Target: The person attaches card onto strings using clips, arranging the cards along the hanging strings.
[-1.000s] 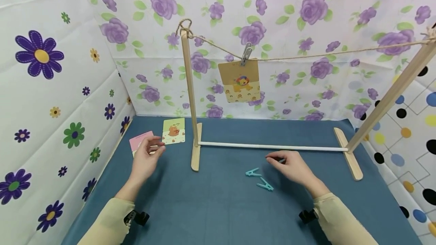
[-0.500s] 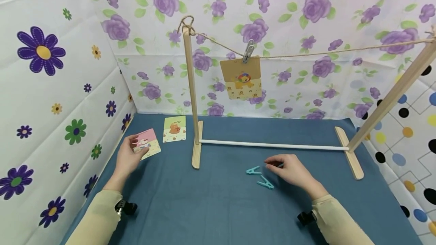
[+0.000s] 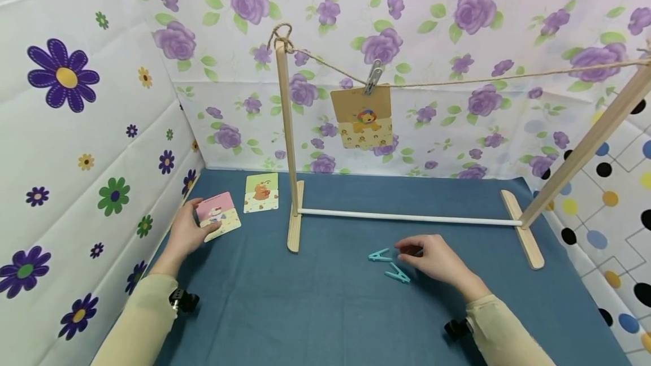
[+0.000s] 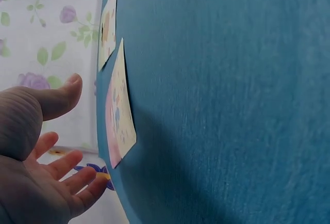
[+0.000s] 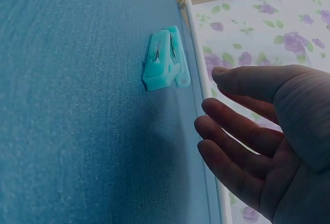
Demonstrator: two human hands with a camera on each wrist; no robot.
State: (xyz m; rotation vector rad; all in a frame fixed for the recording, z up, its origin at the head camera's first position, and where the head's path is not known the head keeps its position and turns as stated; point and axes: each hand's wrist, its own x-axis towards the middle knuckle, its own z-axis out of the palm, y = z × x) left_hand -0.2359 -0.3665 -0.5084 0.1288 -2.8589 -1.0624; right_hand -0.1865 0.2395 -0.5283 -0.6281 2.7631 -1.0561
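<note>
Left grip (image 3: 184, 233) stands parted, holding nothing, at the pink-and-cream card (image 3: 220, 213) lying on the blue surface (image 3: 305, 309); contact is hard to tell. Right grip (image 3: 432, 257), loosely curved and empty, hangs just beside two turquoise clips (image 5: 156, 69).

No text, label, brand, number or sign can be read in any view, and whatever print the pink card (image 3: 220, 213), the green card (image 3: 261, 192) or the hanging card (image 3: 364, 122) may bear is too small to make out.
</note>
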